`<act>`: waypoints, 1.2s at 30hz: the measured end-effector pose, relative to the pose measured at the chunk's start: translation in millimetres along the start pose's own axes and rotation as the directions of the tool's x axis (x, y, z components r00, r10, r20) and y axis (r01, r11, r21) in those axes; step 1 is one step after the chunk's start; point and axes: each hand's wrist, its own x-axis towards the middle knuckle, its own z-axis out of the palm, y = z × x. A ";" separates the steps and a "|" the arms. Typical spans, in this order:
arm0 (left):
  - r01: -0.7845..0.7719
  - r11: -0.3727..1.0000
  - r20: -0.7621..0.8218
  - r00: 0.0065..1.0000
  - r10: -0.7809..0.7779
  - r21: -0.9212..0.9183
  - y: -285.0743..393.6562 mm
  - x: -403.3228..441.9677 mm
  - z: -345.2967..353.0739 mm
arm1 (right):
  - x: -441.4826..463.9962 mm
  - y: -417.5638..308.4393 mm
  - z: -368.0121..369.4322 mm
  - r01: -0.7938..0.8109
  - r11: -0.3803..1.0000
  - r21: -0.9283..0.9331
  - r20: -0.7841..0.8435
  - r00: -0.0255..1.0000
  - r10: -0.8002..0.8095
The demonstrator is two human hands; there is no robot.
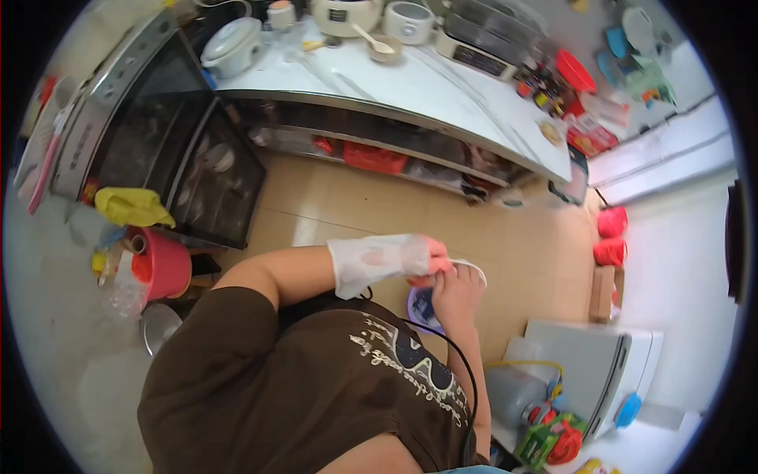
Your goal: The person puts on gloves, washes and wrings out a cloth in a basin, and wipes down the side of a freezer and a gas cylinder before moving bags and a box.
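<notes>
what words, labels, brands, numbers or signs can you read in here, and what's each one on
No text reads with certainty.
Brown shirt: white script lettering, too blurred to quote.
Tall dark-doored cabinet: characters along its silver edge, too small to read.
White cooker: mark on its front, too small.
Grey-lidded appliance: markings on its front, too small.
Red box: pale print, blurred.
Small bottles: labels too small.
Green-and-red package: print blurred.

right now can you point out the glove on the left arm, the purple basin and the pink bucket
Glove (371,267): head view, on its white cuff.
Purple basin (413,315): head view, on its rim.
Pink bucket (171,270): head view, on its outer wall.
</notes>
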 end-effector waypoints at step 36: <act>-0.073 0.995 0.297 0.950 0.091 -0.070 19.1 -13.6 10.8 | 25.0 11.7 21.6 -0.438 -0.030 0.898 0.438 0.890 0.124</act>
